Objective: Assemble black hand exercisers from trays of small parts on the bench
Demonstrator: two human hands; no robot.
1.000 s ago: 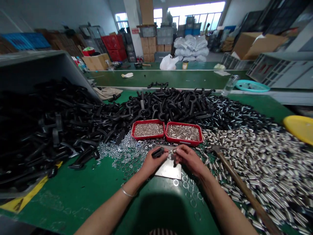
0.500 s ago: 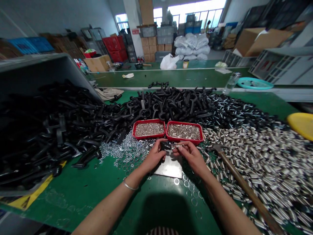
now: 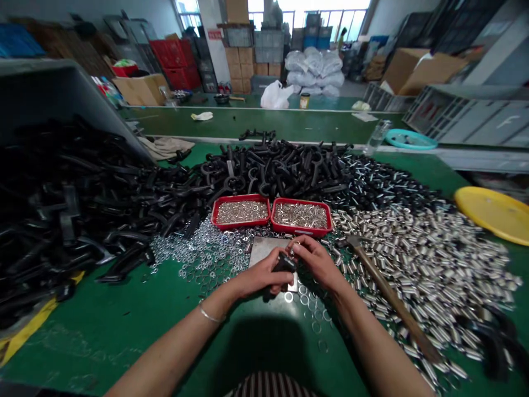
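Note:
My left hand [image 3: 264, 275] is closed round a black plastic handle [image 3: 286, 263], tilted with one end toward my right hand. At that end my right hand [image 3: 317, 261] pinches a small shiny metal part [image 3: 292, 251], mostly covered by the fingers. Beneath the hands lies a flat metal plate [image 3: 264, 249] on the green table. Several loose metal rings [image 3: 316, 315] are scattered just in front of the plate. Beyond the hands stand two red trays, the left tray [image 3: 241, 225] and the right tray [image 3: 301, 230], filled with tiny metal pieces.
Black handles [image 3: 264, 165] are heaped at the back and in a tilted grey bin [image 3: 78, 105] on the left. Small nuts [image 3: 185, 253] spread left of the plate. Silver springs [image 3: 430, 259] cover the right, with a hammer [image 3: 392, 298] across them. A yellow lid [image 3: 496, 212] lies far right.
My left hand has turned the black handle and brought it lower, nearer to me. The coil spring seen earlier at my right fingers is no longer plainly visible. The camera view has shifted right.

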